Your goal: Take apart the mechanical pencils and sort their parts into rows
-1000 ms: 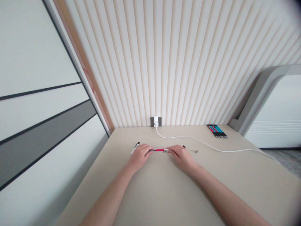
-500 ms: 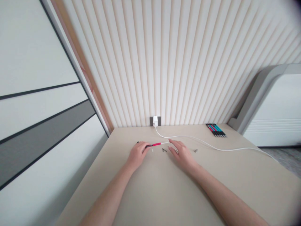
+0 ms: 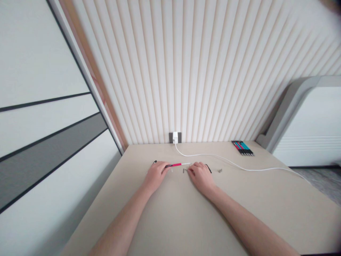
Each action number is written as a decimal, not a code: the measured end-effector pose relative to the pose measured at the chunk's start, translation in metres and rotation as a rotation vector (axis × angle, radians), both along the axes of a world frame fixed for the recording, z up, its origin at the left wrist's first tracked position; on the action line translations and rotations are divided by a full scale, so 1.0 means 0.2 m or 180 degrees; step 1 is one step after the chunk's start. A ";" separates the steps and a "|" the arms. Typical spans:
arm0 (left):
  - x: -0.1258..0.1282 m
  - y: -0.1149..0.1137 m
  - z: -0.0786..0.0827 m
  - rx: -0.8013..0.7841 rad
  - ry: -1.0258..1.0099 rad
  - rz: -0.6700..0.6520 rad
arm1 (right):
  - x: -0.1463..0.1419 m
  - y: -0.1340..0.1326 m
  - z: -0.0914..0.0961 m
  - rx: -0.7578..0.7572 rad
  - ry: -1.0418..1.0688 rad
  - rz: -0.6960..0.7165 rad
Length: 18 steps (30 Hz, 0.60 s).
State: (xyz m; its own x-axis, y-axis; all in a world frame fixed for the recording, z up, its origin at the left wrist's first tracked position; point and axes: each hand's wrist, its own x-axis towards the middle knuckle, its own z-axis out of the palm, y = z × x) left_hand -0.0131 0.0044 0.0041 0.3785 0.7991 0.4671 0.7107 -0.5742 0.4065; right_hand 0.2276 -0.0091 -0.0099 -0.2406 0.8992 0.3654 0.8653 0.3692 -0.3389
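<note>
Head view — two hands, one held pen

On the counter, a row of pens is placed far right, behind the cable. Before the charger, a pen is held between both hands' positions — left of the right hand.

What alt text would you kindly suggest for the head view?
A left hand holds a black-and-pink pen while the right hand is at small metal parts on a beige table; a row of pens lies near the ribbed wall.
</note>
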 end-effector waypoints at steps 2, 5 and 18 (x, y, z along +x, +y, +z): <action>0.00 0.00 0.00 0.0002 -0.0009 -0.0009 | 0.05 0.02 0.00 -0.0012 0.0210 0.0020; -0.01 0.00 0.00 0.0019 -0.0002 -0.0017 | 0.14 0.05 0.00 -0.0031 0.0618 0.0195; 0.00 -0.01 0.02 0.0011 0.0043 -0.0006 | 0.19 0.06 0.02 0.0122 0.0734 0.0562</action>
